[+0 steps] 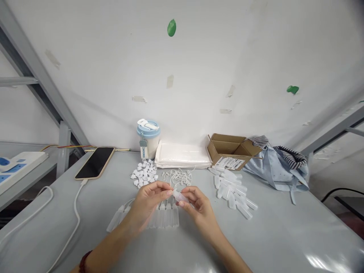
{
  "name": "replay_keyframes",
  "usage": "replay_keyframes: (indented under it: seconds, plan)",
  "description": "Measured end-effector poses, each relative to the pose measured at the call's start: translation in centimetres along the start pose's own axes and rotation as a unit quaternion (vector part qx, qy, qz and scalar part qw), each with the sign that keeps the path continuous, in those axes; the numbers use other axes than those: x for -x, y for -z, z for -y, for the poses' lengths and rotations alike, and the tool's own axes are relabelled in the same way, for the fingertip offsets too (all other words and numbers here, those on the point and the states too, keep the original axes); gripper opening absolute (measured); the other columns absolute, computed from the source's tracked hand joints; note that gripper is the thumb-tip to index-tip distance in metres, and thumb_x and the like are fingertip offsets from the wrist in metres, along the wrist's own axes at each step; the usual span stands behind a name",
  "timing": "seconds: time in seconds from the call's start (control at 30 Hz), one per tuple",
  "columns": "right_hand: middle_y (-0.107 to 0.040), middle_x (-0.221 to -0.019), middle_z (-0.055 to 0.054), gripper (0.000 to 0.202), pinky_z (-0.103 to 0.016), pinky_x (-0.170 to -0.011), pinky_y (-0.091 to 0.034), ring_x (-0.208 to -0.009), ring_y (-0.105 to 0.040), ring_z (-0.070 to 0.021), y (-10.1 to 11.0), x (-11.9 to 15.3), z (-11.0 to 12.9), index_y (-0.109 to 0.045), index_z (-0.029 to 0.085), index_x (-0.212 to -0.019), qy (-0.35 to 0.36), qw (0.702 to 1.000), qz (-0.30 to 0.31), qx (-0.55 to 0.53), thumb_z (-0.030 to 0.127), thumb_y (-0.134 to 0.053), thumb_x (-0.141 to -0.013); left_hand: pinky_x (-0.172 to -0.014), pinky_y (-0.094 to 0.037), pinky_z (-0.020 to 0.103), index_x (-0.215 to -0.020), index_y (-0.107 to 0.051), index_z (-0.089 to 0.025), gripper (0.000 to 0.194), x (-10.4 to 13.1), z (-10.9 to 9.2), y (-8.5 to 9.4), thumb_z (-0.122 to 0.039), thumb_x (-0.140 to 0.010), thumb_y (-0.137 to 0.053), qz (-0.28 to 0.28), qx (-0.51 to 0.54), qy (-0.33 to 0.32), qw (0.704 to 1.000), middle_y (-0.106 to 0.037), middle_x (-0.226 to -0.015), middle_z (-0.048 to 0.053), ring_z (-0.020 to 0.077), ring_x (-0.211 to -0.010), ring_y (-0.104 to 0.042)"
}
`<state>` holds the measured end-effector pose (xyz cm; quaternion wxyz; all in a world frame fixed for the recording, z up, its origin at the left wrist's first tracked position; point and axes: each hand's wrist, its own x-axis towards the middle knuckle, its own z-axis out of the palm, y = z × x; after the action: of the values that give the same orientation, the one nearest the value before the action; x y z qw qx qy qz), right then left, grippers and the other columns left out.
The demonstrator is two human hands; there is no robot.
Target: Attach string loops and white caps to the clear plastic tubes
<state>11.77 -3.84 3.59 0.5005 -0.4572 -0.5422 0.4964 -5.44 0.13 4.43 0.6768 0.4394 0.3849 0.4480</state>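
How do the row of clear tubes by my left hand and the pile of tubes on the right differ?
The row of tubes lies side by side, while the pile of tubes is jumbled at many angles. Cords show at the tops of some row tubes; I see none on the pile. Your left hand partly hides the row, not the pile. Both are whitish and see-through.

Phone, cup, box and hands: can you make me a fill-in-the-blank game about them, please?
The cable plugged into the phone is coloured ____.
The cup by the wall has a light ____ lid.
The top of the cardboard box is not closed; it is ____.
The scattered tubes lie to the ____ of the left hand and right hand.

Missing words: white; blue; open; right.
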Motion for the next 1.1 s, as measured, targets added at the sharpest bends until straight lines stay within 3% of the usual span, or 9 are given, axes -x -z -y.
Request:
replay_keyframes:
  seconds: [0.27, 0.57, 0.9, 1.0, 1.1]
  plan:
    - [-0.070, -0.088, -0.003, 0.023, -0.034, -0.081, -0.046, -0.082, -0.065, -0.0187, 0.1, 0.2, 0.2, -0.053, 0.022, -0.099, -0.011, 0.998, 0.028, -0.053, 0.033, -0.064, -0.082, -0.071, -0.046, 0.023, -0.077, -0.066, -0.019, 0.011, 0.4, -0.3, 0.0, -0.028, -0.075, -0.072, 0.026, -0.070, -0.035, 0.997, -0.064, -0.079, 0.000, 0.0141, -0.078, -0.058]
    - [-0.068, -0.090, -0.001, 0.038, -0.033, -0.081, -0.046, -0.079, -0.066, -0.0163, 0.0, 0.3, -0.3, -0.055, 0.029, -0.124, 0.017, 0.996, 0.080, -0.035, 0.029, -0.060, -0.087, -0.069, -0.049, 0.025, -0.081, -0.063, -0.018, 0.013, 0.2, -0.3, 0.0, -0.026, -0.076, -0.071, 0.080, -0.049, -0.048, 0.994, -0.060, -0.082, 0.000, 0.0142, -0.077, -0.058]
    - [-0.070, -0.091, -0.002, 0.025, -0.032, -0.079, -0.048, -0.078, -0.066, -0.0163, 0.0, 0.2, -0.1, -0.062, 0.025, -0.110, 0.012, 0.997, 0.065, -0.042, 0.029, -0.062, -0.085, -0.076, -0.050, 0.030, -0.088, -0.059, -0.018, 0.015, 0.2, -0.5, -0.1, -0.030, -0.081, -0.066, 0.104, -0.080, -0.027, 0.991, -0.064, -0.086, 0.003, 0.0173, -0.084, -0.061]
    - [-0.071, -0.092, -0.004, 0.026, -0.033, -0.079, -0.048, -0.080, -0.067, -0.0177, -0.2, 0.2, -0.3, -0.062, 0.023, -0.109, 0.005, 0.997, 0.053, -0.048, 0.031, -0.064, -0.084, -0.080, -0.050, 0.033, -0.098, -0.056, -0.019, 0.022, 0.1, -0.1, -0.2, -0.029, -0.080, -0.065, 0.069, -0.109, -0.049, 0.990, -0.063, -0.092, 0.004, 0.0191, -0.090, -0.060]
    - [-0.071, -0.090, -0.005, 0.028, -0.034, -0.078, -0.049, -0.080, -0.067, -0.0190, -0.4, 0.1, -0.4, -0.062, 0.022, -0.107, -0.002, 0.998, 0.026, -0.056, 0.034, -0.065, -0.082, -0.083, -0.049, 0.036, -0.110, -0.053, -0.023, 0.029, 0.3, 0.5, -0.3, -0.026, -0.082, -0.061, -0.011, -0.207, -0.138, 0.969, -0.056, -0.112, 0.007, 0.0215, -0.103, -0.054]
